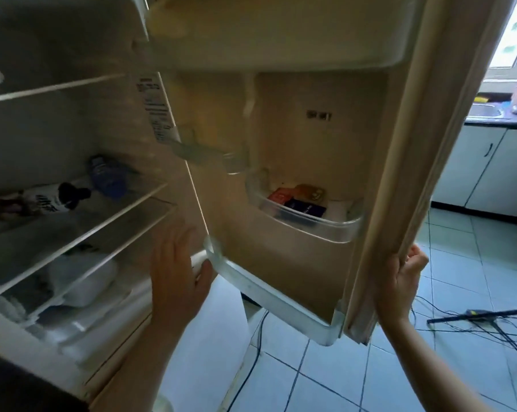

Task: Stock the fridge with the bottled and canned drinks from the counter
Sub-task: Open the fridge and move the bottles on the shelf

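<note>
The fridge stands open, its door [379, 144] swung out to the right. My right hand [406, 278] grips the door's outer edge low down. My left hand [177, 269] is open, fingers straight, in front of the fridge's lower shelves beside the bottom door rack [275, 295]. On a glass shelf [102, 221] lie two bottles on their sides: a white one with a black cap [49, 200] and a blue-labelled one [105, 176]. A small door bin [316, 221] holds a few flat packets.
White containers [84, 278] sit on the lower shelf. To the right are a dark counter with a sink [486, 111] and white cabinets [483, 168]. Cables and a black bar [474, 315] lie on the pale tiled floor [325, 376].
</note>
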The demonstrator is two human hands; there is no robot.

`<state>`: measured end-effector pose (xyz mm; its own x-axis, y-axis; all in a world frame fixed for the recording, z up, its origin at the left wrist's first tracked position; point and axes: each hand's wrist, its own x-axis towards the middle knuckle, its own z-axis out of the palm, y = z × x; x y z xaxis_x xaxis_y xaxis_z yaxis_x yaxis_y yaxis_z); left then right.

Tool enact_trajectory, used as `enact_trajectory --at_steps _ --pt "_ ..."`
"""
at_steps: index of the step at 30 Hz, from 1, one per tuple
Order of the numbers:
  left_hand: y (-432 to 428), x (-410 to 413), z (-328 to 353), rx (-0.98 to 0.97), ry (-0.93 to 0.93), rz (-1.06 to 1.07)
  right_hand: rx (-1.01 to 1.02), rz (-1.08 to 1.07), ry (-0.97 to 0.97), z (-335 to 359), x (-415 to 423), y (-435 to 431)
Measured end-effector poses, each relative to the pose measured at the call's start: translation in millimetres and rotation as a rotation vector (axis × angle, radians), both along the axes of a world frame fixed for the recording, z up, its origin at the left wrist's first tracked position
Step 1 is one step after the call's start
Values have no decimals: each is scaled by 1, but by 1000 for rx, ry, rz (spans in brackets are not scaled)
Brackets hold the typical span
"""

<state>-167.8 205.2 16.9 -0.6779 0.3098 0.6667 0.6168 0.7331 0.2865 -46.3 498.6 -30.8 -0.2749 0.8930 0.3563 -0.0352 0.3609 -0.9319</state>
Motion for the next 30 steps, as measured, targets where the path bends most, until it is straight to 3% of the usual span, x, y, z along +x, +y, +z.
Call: enact_trajectory --at_steps 8,15,18,21,25,30 --pt "92 -60 34 -50 106 127 -27 12 2 19 -62 91" --pt "149 -110 58 74 199 127 42 24 53 34 -97 144" --pt "158 -124 60 40 202 130 396 -68 134 51 -108 140" --pt "164 -133 61 -4 212 134 752 7 169 71 -122 124" --pt "171 -139 69 -60 245 118 894 147 10 96 -150 98" --pt "166 -144 77 -120 172 141 956 299 -399 104 -189 94"
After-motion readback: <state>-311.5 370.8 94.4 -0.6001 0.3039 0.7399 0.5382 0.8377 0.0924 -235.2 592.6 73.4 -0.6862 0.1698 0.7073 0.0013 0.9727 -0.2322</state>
